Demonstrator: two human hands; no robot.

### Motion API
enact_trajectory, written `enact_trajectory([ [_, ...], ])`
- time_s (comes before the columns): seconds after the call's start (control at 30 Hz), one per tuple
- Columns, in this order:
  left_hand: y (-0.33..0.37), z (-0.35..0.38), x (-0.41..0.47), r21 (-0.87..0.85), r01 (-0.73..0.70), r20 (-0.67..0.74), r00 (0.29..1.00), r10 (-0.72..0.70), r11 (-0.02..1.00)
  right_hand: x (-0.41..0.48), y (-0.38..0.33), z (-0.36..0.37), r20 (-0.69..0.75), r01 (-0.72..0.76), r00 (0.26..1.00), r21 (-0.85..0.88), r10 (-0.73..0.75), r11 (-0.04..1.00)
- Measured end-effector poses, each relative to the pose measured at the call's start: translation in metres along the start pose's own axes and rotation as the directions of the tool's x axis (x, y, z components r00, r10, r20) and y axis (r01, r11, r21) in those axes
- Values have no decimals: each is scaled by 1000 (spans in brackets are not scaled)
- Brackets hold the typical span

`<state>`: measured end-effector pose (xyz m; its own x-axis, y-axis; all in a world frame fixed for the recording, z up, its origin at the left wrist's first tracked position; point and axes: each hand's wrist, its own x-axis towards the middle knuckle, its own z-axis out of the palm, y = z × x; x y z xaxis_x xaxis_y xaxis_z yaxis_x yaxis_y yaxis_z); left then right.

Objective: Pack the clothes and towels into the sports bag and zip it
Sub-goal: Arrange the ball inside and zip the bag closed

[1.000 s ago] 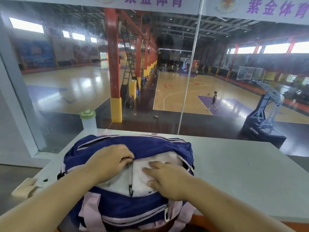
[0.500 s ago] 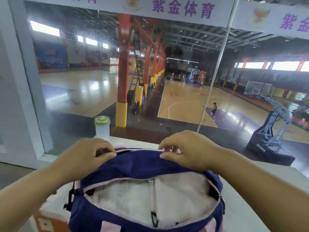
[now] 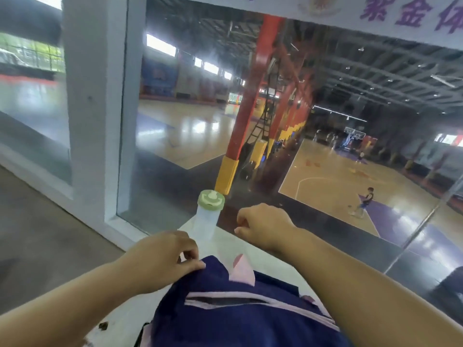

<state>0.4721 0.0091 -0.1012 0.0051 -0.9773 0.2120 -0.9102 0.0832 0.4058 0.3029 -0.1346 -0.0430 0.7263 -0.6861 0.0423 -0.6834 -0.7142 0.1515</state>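
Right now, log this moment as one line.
left hand pinches sports bag top | right hand curled, off bag | bottle upright beyond bag

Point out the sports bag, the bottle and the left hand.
sports bag (image 3: 233,326), head view, navy top panel.
bottle (image 3: 206,221), head view, translucent body.
left hand (image 3: 162,259), head view, back of the hand.

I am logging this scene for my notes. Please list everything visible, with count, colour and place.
bag: 1, navy with pink trim, on the table, bottom centre
bottle: 1, clear with green lid, on the table beyond the bag
table: 1, white, against the window
pillars: several, red with yellow bases, beyond the window
near player: 1, dark top, on the court, right
left hand: 1, pinches the bag's far edge
right hand: 1, curled, above the table, nothing seen in it
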Motion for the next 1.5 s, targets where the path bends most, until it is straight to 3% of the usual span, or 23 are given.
enact_trajectory([
  [0.2, -42, -4, 25, 57, 56, 8, 998, -57, 997, 80, -8, 34, -2, -7, 1000, 120, 7, 993],
  [0.43, -60, -1, 44, 103, 45, -5, 999, -45, 994, 116, -26, 54, 165, -12, 986, 245, -29, 970],
  [0.57, -67, 3, 48, 122, 42, 24, 999, -45, 992, 115, -18, 59, 30, -40, 999, 288, 33, 957],
  [0.73, -55, 3, 48, 78, 32, 45, 998, -36, 996, 88, -2, 40, 88, -105, 993, 305, 82, 947],
  [0.87, -33, -4, 40, 10, 19, 39, 999, -19, 1000, 49, 7, 22, -44, -100, 992, 242, 114, 965],
  [1.13, 33, -3, 4, -111, -162, 48, 985, 168, 981, -70, 29, -14, -287, -127, 931, 324, 225, 938],
  [1.37, 49, 21, -10, 78, -232, 113, 968, 222, 970, -163, 28, -10, -466, -60, 835, 450, 292, 891],
  [1.5, 49, 27, -13, 230, -338, 29, 940, 341, 912, -195, 24, 2, -532, 3, 791, 498, 302, 867],
])
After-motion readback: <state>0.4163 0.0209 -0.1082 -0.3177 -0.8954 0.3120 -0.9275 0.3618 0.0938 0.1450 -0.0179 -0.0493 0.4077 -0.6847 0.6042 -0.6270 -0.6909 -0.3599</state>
